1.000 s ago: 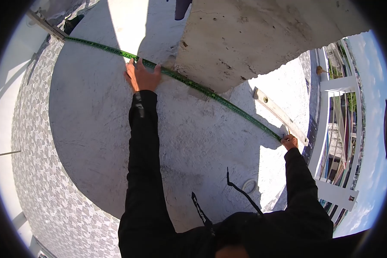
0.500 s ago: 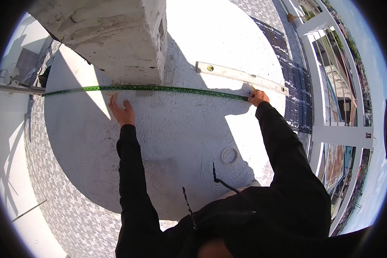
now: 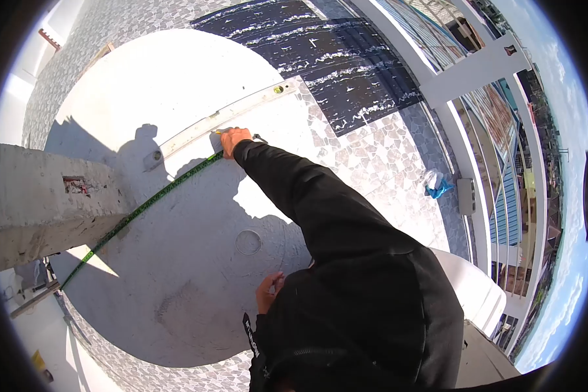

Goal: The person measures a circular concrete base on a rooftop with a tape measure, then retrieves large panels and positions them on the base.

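A green tape measure blade (image 3: 153, 199) runs diagonally over the round grey-white slab (image 3: 196, 287), passing against the base of the concrete pillar (image 3: 52, 202). My right hand (image 3: 233, 140) is closed on the blade's upper end, and a small yellow tip, perhaps of a pencil, pokes out by the fingers. Just beyond that hand lies a long pale spirit level (image 3: 225, 116), a vial showing near its right end. My left hand (image 3: 268, 292) is close to my body above the slab, fingers loosely curled and apart, with nothing visible in them.
A round ring (image 3: 248, 242) sits on the slab. Dark patterned sheeting (image 3: 353, 72) covers stone-patterned floor beyond it. A white railing (image 3: 447, 85) runs along the right, near a blue and white plastic bag (image 3: 436, 184). A white curved surface (image 3: 470, 281) stands beside me.
My view has turned and shifted right, so the pillar now appears at the left. My left hand has drawn back from beside the tape towards my body. My right hand still grips the tape's end.
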The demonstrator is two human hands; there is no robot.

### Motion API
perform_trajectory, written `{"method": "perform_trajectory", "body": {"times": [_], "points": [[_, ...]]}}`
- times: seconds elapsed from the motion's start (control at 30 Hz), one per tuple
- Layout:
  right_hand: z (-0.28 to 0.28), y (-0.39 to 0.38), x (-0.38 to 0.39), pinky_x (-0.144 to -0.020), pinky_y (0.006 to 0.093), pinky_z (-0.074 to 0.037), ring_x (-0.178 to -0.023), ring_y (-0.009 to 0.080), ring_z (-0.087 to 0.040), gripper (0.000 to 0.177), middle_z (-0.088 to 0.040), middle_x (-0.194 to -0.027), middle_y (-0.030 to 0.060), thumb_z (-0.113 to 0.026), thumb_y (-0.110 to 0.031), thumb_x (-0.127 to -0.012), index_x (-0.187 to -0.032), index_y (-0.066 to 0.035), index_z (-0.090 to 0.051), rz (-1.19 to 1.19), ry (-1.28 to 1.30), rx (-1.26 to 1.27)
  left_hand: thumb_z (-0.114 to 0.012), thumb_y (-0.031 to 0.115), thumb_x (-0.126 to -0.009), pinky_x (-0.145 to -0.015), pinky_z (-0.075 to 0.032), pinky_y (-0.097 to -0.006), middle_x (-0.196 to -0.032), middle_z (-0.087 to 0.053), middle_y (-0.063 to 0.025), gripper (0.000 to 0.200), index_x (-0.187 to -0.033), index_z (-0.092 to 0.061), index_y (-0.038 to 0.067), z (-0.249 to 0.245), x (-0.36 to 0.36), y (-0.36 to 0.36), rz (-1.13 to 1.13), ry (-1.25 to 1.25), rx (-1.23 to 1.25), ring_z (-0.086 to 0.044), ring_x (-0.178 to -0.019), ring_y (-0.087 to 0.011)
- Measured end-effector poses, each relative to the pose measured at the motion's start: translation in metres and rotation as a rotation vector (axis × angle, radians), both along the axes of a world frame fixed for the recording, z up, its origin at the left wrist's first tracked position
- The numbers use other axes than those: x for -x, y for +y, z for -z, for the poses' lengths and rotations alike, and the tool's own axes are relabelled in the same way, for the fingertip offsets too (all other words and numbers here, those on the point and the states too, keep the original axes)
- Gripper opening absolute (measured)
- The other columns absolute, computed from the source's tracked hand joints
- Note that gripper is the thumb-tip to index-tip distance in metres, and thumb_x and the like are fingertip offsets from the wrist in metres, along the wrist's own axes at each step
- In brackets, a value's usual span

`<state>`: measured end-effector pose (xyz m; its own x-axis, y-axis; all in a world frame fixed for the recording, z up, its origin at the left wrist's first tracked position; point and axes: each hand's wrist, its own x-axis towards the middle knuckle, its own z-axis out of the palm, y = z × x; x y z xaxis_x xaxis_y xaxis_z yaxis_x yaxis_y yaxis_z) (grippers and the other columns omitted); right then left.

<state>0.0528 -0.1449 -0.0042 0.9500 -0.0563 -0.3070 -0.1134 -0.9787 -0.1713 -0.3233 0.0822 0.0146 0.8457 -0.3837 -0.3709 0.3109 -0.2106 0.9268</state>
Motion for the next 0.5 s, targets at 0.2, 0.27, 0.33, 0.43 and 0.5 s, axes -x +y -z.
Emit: {"method": "perform_trajectory", "body": {"times": [0.2, 0.27, 0.33, 0.43, 0.5], "points": [[0.012, -0.014, 0.008, -0.076, 0.0405, -0.049, -0.098, 0.0277, -0.061, 0.030, -0.063, -0.105, 0.0122, -0.059, -0.023, -0.075, -0.101, -0.008, -0.064, -0.128, -0.034, -0.194, -0.053, 0.014, -0.089, -0.079, -0.048, -0.0308, -0.095, -0.065, -0.0136, 0.026, -0.108, -0.060, -0.002, -0.029, -0.057, 0.003, -0.205, -0.028, -0.533, -0.063, -0.089, -0.0213], [-0.022, -0.030, 0.025, -0.074, 0.0401, -0.051, -0.094, 0.0276, -0.063, 0.030, -0.064, -0.101, 0.0137, -0.059, -0.023, -0.073, -0.097, -0.006, -0.065, -0.240, 0.075, -0.343, -0.051, 0.022, -0.091, -0.085, -0.046, -0.0347, -0.104, -0.061, -0.0159, 0.036, -0.117, -0.054, -0.002, -0.024, -0.076, -0.005, -0.550, 0.034, -0.284, -0.060, -0.096, -0.0241], [-0.047, -0.043, 0.046, -0.073, 0.0398, -0.051, -0.092, 0.0284, -0.063, 0.031, -0.064, -0.098, 0.0151, -0.059, -0.023, -0.072, -0.096, -0.004, -0.065, -0.270, 0.133, -0.399, -0.049, 0.027, -0.092, -0.088, -0.044, -0.0366, -0.111, -0.057, -0.0169, 0.042, -0.124, -0.047, 0.000, -0.046, -0.095, -0.045, -0.751, 0.130, -0.138, -0.056, -0.102, -0.0257], [-0.044, -0.071, 0.093, -0.069, 0.0408, -0.052, -0.083, 0.0310, -0.064, 0.027, -0.065, -0.088, 0.0168, -0.060, -0.023, -0.070, -0.087, -0.003, -0.066, -0.276, 0.188, -0.495, -0.047, 0.037, -0.092, -0.094, -0.040, -0.0400, -0.124, -0.047, -0.0174, 0.055, -0.134, -0.035, 0.002, -0.027, -0.109, -0.093, -0.955, 0.309, 0.181, -0.049, -0.113, -0.0281], [-0.046, -0.086, 0.109, -0.071, 0.0425, -0.052, -0.085, 0.0354, -0.063, 0.034, -0.065, -0.090, 0.0204, -0.060, -0.023, -0.071, -0.096, -0.001, -0.064, -0.326, 0.277, -0.559, -0.046, 0.042, -0.092, -0.097, -0.038, -0.0413, -0.130, -0.042, -0.0170, 0.062, -0.137, -0.028, 0.003, -0.017, -0.115, -0.116, -0.975, 0.341, 0.357, -0.045, -0.117, -0.0288]]}}
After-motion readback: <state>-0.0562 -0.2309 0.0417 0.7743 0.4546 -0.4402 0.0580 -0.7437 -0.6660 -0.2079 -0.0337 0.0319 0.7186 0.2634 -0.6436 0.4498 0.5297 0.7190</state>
